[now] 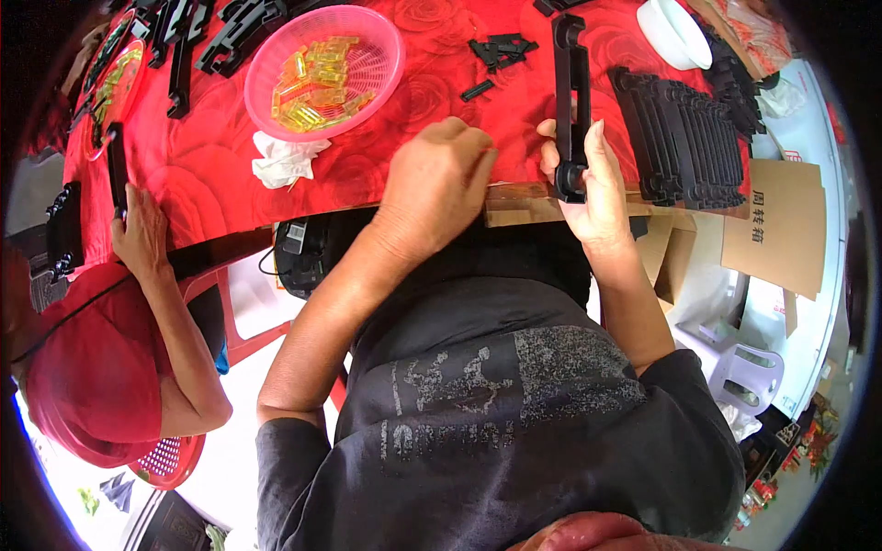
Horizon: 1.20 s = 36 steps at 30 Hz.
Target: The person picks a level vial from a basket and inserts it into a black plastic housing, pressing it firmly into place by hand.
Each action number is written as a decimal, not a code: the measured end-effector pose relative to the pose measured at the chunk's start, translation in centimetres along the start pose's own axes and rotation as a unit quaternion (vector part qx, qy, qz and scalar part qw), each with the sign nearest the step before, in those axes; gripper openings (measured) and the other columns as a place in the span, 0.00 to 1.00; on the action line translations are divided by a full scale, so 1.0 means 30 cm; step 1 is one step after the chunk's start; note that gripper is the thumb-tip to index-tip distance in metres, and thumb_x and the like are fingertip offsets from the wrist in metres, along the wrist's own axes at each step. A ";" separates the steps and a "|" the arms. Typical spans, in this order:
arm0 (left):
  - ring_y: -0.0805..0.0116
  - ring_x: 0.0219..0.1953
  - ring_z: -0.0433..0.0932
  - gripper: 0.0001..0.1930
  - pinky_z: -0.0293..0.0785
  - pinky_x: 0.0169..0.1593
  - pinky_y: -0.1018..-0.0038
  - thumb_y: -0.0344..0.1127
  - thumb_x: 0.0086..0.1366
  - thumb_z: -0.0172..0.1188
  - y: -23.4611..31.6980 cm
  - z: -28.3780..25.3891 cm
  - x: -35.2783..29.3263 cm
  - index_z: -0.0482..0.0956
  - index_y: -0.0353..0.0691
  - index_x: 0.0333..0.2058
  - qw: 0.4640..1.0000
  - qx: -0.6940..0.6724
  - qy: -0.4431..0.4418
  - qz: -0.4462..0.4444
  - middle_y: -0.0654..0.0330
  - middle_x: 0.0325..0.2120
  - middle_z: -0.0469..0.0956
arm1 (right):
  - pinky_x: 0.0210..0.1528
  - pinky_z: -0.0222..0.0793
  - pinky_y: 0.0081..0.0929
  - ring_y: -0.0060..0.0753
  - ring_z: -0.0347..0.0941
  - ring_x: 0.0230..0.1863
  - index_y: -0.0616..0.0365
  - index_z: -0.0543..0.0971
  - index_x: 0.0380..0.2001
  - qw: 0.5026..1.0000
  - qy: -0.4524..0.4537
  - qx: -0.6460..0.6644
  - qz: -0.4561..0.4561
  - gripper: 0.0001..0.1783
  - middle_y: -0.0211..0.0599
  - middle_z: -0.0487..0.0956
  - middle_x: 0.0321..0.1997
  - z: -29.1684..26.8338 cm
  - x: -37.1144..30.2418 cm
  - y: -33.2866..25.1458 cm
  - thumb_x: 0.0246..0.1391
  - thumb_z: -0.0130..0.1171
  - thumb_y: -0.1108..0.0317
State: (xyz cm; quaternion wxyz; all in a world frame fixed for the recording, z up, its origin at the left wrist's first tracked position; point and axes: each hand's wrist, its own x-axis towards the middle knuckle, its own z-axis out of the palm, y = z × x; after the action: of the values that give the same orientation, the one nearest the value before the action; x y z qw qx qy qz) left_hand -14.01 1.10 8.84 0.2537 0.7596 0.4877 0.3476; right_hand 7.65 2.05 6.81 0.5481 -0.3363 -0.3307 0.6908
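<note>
My right hand (597, 188) grips the lower end of a long, narrow black plastic holder (574, 101), upright, with its thumb on one side and fingers on the other. The holder has rounded ends and a slot along its middle. To the left of it, my left hand (436, 184) is closed above the table's near edge, its back turned up. Whatever its fingers may hold is hidden. Ahead of that hand lie small black strips (501, 53), with one single strip (477, 90) nearer. A pink basket (390, 87) holds yellow transparent tubes (322, 78).
Rows of similar black holders (684, 138) lie at the right, below a white bowl (675, 35). A crumpled tissue (287, 161) touches the red tablecloth (207, 151) near the basket. At left, a co-worker's hand (142, 230) holds a black part. A cardboard box (776, 225) stands right.
</note>
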 end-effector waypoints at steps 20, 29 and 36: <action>0.47 0.35 0.81 0.08 0.76 0.40 0.58 0.35 0.54 0.61 -0.253 -0.418 0.073 0.84 0.39 0.31 0.979 0.189 -0.050 -0.065 0.47 0.28 0.81 | 0.53 0.77 0.34 0.41 0.77 0.52 0.66 0.70 0.55 0.994 0.072 -0.082 -0.001 0.21 0.50 0.77 0.53 0.232 -0.120 -0.025 0.67 0.50 0.61; 0.49 0.32 0.81 0.10 0.75 0.38 0.58 0.38 0.50 0.64 -0.230 -0.392 0.181 0.82 0.36 0.26 0.961 0.241 -0.118 -0.071 0.47 0.25 0.80 | 0.55 0.76 0.39 0.44 0.76 0.53 0.65 0.69 0.57 0.998 0.043 -0.029 0.027 0.20 0.48 0.77 0.52 0.186 -0.111 -0.042 0.66 0.51 0.66; 0.46 0.32 0.80 0.10 0.76 0.39 0.55 0.39 0.48 0.61 -0.212 -0.342 0.239 0.82 0.38 0.23 0.946 0.307 -0.097 -0.039 0.47 0.23 0.80 | 0.54 0.77 0.39 0.44 0.76 0.54 0.64 0.70 0.56 0.997 0.055 -0.023 0.042 0.19 0.48 0.77 0.52 0.154 -0.091 -0.076 0.66 0.51 0.66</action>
State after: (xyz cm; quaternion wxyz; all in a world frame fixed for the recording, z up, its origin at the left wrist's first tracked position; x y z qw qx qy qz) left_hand -23.52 10.66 12.71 0.0676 0.8114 0.5728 0.0951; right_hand 5.53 -0.61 11.54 0.5282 -0.3994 -0.3017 0.6859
